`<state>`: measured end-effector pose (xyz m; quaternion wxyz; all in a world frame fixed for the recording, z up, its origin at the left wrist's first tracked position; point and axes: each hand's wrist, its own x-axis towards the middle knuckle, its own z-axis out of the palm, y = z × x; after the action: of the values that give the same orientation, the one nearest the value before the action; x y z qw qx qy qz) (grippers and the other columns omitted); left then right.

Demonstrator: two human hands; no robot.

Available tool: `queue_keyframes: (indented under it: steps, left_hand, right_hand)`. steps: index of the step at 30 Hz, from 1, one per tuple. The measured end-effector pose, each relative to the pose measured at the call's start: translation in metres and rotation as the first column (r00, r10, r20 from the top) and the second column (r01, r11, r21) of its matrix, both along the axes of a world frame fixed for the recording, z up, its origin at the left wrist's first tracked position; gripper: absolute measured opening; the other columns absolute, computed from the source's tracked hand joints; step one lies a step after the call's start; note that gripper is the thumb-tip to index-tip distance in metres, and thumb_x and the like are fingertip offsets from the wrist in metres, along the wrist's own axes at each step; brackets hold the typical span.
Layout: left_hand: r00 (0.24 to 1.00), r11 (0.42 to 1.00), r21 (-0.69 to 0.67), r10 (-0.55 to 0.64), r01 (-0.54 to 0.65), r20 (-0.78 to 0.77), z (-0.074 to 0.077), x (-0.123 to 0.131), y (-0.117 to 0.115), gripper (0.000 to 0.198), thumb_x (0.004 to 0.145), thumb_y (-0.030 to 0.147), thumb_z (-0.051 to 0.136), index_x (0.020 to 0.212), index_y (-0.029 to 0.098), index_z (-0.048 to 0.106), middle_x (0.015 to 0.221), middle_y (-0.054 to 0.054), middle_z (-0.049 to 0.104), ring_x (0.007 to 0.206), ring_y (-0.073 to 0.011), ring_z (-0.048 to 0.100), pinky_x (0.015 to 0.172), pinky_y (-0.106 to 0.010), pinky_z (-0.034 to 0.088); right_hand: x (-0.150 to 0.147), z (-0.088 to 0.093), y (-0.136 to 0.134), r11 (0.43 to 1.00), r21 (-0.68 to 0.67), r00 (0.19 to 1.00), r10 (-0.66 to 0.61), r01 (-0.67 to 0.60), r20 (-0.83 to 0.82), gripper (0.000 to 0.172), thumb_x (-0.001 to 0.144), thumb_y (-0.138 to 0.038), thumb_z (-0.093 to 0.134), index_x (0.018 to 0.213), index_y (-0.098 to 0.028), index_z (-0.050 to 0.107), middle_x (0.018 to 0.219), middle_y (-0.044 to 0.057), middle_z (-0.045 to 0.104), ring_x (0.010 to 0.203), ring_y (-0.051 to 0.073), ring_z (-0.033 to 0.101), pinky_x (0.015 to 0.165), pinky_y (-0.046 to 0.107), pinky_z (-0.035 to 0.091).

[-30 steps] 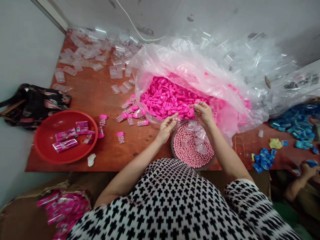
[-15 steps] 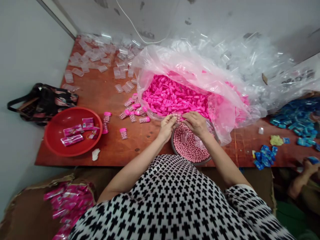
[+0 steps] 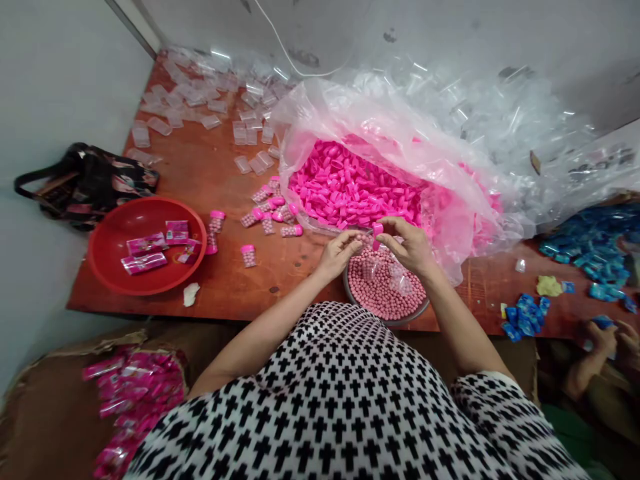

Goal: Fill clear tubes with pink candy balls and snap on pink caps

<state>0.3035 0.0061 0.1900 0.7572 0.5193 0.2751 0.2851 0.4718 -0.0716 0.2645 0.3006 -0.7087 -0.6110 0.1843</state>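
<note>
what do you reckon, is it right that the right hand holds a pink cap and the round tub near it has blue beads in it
Not quite: the beads are pink, not blue, as the head view shows. The right hand does hold a pink cap near the round tub.

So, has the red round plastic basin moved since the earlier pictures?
No, neither way: the red basin keeps its place beside the crumpled white scrap on the brown wooden table.

A black handbag (image 3: 100, 179) lies at left, and a white cord (image 3: 309, 75) hangs against the wall (image 3: 440, 30).
</note>
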Motion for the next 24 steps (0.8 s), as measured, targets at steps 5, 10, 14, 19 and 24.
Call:
queue_keyframes:
  steps: [5, 10, 14, 19, 24]
  left_hand:
    - [0.998, 0.983, 0.184, 0.01, 0.003, -0.069, 0.001, -0.004, -0.008, 0.029, 0.083, 0.033, 0.057, 0.104, 0.016, 0.066, 0.099, -0.006, 0.069, 0.091, -0.0193, 0.064, 0.083, -0.03, 0.05]
    - [0.992, 0.944, 0.328, 0.019, 0.024, -0.128, 0.007, -0.017, -0.008, 0.024, 0.085, 0.026, 0.056, 0.103, 0.016, 0.068, 0.103, -0.007, 0.071, 0.095, -0.0177, 0.065, 0.088, -0.029, 0.049]
    - [0.983, 0.918, 0.391, 0.008, 0.065, -0.183, 0.009, -0.031, -0.009, 0.024, 0.085, 0.025, 0.056, 0.104, 0.016, 0.069, 0.107, -0.008, 0.07, 0.097, -0.0165, 0.066, 0.09, -0.027, 0.048]
    - [0.98, 0.91, 0.394, -0.055, 0.129, -0.194, 0.004, -0.041, -0.017, 0.023, 0.082, 0.022, 0.061, 0.101, 0.013, 0.07, 0.104, -0.011, 0.07, 0.097, -0.0187, 0.066, 0.088, -0.026, 0.047]
    - [0.999, 0.996, -0.093, -0.012, 0.007, -0.049, 0.005, -0.042, -0.024, 0.03, 0.08, 0.028, 0.064, 0.106, 0.014, 0.068, 0.098, -0.008, 0.071, 0.089, -0.0169, 0.065, 0.085, -0.03, 0.049]
  right_hand:
    - [-0.011, 0.0, 0.001, 0.985, 0.008, 0.974, 0.167, -0.17, 0.156, 0.029, 0.088, -0.041, 0.052, 0.106, -0.021, 0.062, 0.096, 0.008, 0.07, 0.084, 0.021, 0.066, 0.077, 0.033, 0.05]
    - [-0.014, -0.008, -0.003, 0.968, 0.037, 0.954, 0.236, -0.247, 0.183, 0.025, 0.088, -0.042, 0.051, 0.102, -0.023, 0.061, 0.088, 0.007, 0.07, 0.071, 0.02, 0.067, 0.063, 0.031, 0.052]
    - [-0.025, -0.013, -0.009, 0.943, 0.081, 0.918, 0.291, -0.323, 0.269, 0.021, 0.089, -0.04, 0.05, 0.098, -0.023, 0.058, 0.085, 0.008, 0.068, 0.072, 0.022, 0.066, 0.064, 0.034, 0.052]
    - [-0.035, -0.014, -0.013, 0.899, 0.066, 0.886, 0.41, -0.432, 0.217, 0.015, 0.088, -0.035, 0.052, 0.095, -0.023, 0.059, 0.08, 0.008, 0.067, 0.072, 0.022, 0.065, 0.064, 0.034, 0.051]
    - [-0.032, -0.016, -0.012, 0.971, -0.01, 0.962, 0.235, -0.238, -0.141, 0.024, 0.081, -0.039, 0.062, 0.099, -0.024, 0.066, 0.093, 0.006, 0.07, 0.084, 0.022, 0.067, 0.077, 0.035, 0.053]
